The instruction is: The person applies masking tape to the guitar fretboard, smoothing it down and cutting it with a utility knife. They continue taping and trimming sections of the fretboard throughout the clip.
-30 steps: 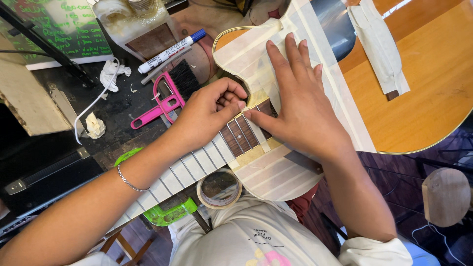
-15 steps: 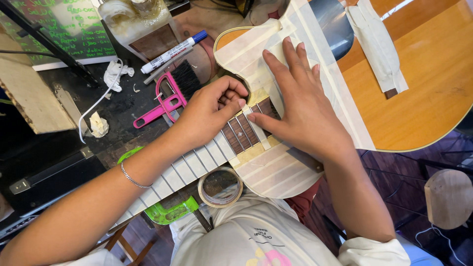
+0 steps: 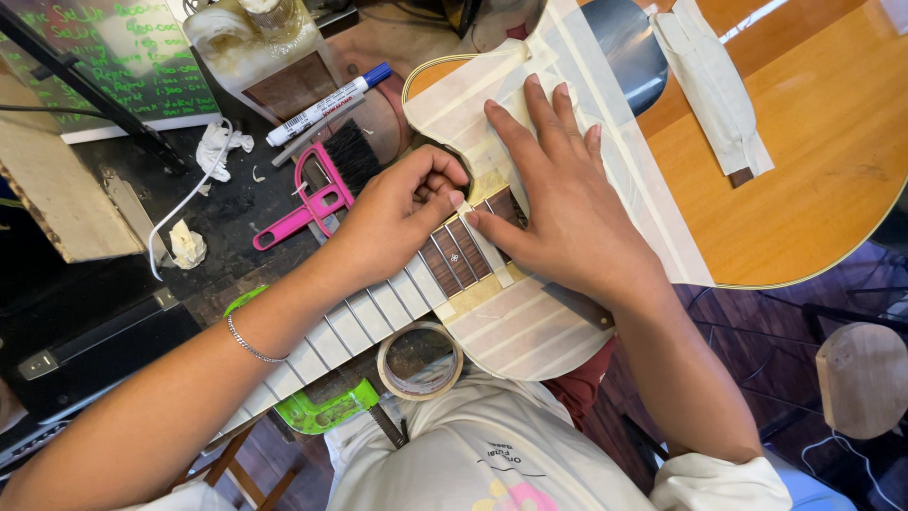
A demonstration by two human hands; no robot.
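Vs the earlier shots, a short strip of tape (image 3: 484,248) now lies slanted across the bare frets at centre frame, so masking of the guitar (image 3: 813,189) neck looks nearly closed up there. Left hand (image 3: 402,213) is curled, fingers pinched on the strip's upper end; right hand (image 3: 567,218) lies flat, fingers spread over the taped body, thumb pressing the strip. Tape roll (image 3: 420,361) sits just below the neck, pink brush (image 3: 317,194) on the desk (image 3: 227,227) at upper left.

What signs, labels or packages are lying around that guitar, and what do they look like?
Board: top left, dark flat panel with green handwriting, white lower edge.
Marker: beside the jug, white barrel with a printed label, blue cap.
Jug: top centre, cloudy plastic with a brown label.
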